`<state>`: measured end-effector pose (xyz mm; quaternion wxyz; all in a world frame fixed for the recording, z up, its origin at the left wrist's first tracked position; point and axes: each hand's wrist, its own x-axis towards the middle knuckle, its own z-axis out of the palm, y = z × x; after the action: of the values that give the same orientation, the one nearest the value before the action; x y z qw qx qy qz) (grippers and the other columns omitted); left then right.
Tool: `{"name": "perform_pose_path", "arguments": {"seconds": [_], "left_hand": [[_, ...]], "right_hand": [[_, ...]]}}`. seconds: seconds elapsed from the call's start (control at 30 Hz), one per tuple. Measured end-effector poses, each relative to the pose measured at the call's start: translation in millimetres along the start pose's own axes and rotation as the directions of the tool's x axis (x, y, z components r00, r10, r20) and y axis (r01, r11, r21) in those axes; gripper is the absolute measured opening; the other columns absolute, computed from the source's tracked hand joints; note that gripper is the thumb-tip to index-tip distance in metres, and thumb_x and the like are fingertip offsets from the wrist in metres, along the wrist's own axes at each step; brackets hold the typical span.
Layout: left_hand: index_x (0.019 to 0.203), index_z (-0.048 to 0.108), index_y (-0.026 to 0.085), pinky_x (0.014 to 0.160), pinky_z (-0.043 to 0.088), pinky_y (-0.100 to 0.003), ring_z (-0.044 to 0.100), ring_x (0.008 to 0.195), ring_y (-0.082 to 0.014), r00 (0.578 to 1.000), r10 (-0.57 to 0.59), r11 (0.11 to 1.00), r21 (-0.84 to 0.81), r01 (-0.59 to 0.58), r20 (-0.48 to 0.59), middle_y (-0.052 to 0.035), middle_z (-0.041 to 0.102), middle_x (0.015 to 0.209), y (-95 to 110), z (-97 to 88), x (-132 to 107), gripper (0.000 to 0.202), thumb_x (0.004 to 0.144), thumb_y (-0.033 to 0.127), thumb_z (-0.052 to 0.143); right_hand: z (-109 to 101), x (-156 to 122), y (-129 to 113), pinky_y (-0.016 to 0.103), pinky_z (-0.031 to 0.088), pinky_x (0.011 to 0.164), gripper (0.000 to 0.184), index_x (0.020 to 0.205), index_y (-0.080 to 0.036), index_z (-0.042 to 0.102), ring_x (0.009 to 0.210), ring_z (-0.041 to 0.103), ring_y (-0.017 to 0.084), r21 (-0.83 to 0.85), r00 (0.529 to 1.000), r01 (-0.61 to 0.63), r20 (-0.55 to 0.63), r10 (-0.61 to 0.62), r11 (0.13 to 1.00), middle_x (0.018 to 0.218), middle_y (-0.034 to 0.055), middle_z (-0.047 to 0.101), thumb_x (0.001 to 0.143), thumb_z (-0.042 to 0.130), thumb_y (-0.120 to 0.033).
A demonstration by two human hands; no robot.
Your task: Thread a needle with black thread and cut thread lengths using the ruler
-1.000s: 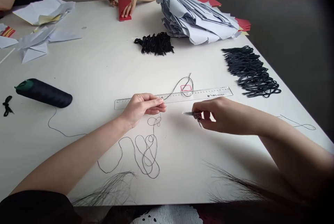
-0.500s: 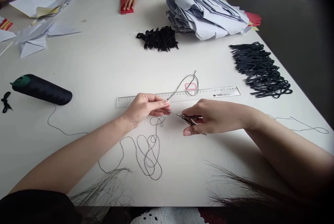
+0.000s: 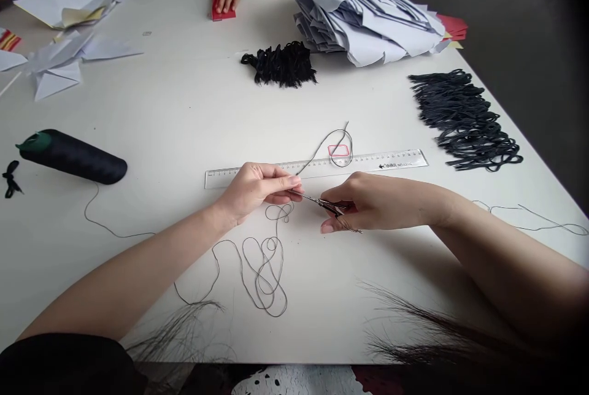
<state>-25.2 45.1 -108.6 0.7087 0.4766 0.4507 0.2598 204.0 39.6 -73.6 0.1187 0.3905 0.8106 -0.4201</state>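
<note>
Scissors (image 3: 322, 201) sit gripped in the fingers of the right hand (image 3: 372, 202), their tips angled to the left hand (image 3: 251, 191), whose fingers pinch grey thread (image 3: 277, 232) just below the ruler (image 3: 368, 163), holding it up while its slack loops lie on the desk (image 3: 184, 113).

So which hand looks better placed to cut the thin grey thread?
Probably the right hand: it holds small metal scissors, their tips reaching beside the left hand, which seems to pinch the thin grey thread and holds no blade.
</note>
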Motion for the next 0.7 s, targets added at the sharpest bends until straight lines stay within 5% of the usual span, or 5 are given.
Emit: {"name": "perform_pose_path", "arguments": {"seconds": [0.3,0.53,0.7], "left_hand": [[0.078,0.076,0.018,0.071,0.057,-0.022,0.074,0.08,-0.0157,1.0,0.009,1.0,0.007,-0.009,0.009,-0.0052,0.077,0.087,-1.5,-0.7,0.8,0.021,0.077,0.039,0.079],[0.078,0.077,0.017,0.072,0.058,-0.023,0.074,0.081,-0.017,1.0,0.007,1.0,0.014,-0.006,-0.017,-0.0062,0.077,0.084,-1.1,-1.0,-0.3,0.021,0.076,0.038,0.079],[0.077,0.077,0.017,0.071,0.058,-0.023,0.074,0.079,-0.0168,1.0,0.001,1.0,0.008,-0.001,-0.017,-0.0067,0.077,0.083,-2.4,-0.3,0.4,0.023,0.075,0.039,0.08]], "right_hand": [[0.3,-0.4,0.8,0.025,0.028,0.05,0.046,0.067,-0.02,0.042,0.049,0.031,0.008,-0.007,1.0,0.013,-0.01,-0.013,1.0,0.054,-0.0052,0.039,0.091,0.051,-0.058],[-2.0,-19.1,6.4,0.025,0.037,0.058,0.016,0.086,-0.023,0.059,0.064,0.056,0.013,-0.159,0.994,-0.105,-0.04,0.099,0.982,0.079,0.0002,0.064,0.088,0.055,-0.038],[3.6,-29.9,13.8,0.026,0.036,0.055,0.017,0.102,-0.024,0.057,0.061,0.057,0.016,-0.244,0.952,-0.295,-0.158,0.262,0.924,0.082,0.0037,0.066,0.091,0.052,-0.037]]}}
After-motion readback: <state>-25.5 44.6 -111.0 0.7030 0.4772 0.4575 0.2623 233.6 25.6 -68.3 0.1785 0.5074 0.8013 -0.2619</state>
